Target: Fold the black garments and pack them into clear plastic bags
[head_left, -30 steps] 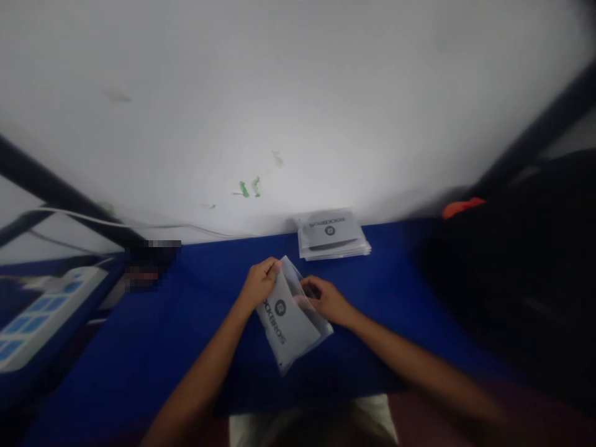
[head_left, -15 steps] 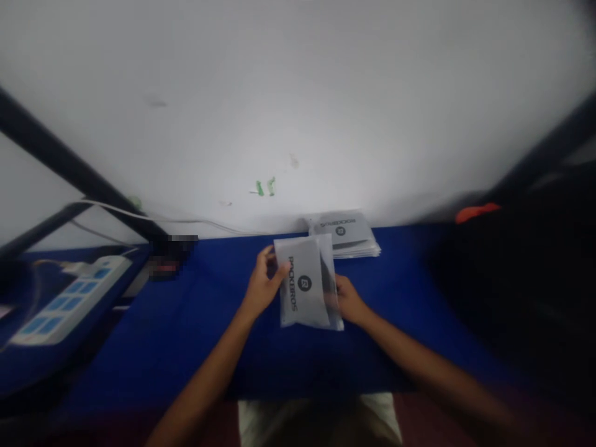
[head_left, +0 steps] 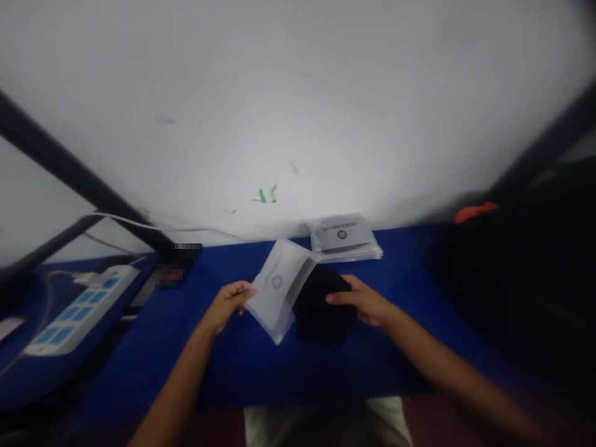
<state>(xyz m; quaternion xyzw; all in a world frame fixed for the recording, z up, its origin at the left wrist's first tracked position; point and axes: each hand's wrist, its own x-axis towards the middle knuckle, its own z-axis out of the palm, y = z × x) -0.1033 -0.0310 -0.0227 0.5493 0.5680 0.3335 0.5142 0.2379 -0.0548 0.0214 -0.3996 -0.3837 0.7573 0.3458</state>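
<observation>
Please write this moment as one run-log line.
left hand: holds printed pouch | right hand: holds black item | behind: pouch stack

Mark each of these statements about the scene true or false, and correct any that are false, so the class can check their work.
1. The left hand grips the printed bag. True.
2. The right hand holds a bright red item. False: the item it holds is black.
3. A stack of similar bags lies on the blue table, near the wall. True.
4. The power strip is to the right of the stack. False: it is to the left, at the side of the view.
5. Both hands are touching the stack. False: neither hand touches it.
6. The black item is to the right of the held bag. True.
</observation>
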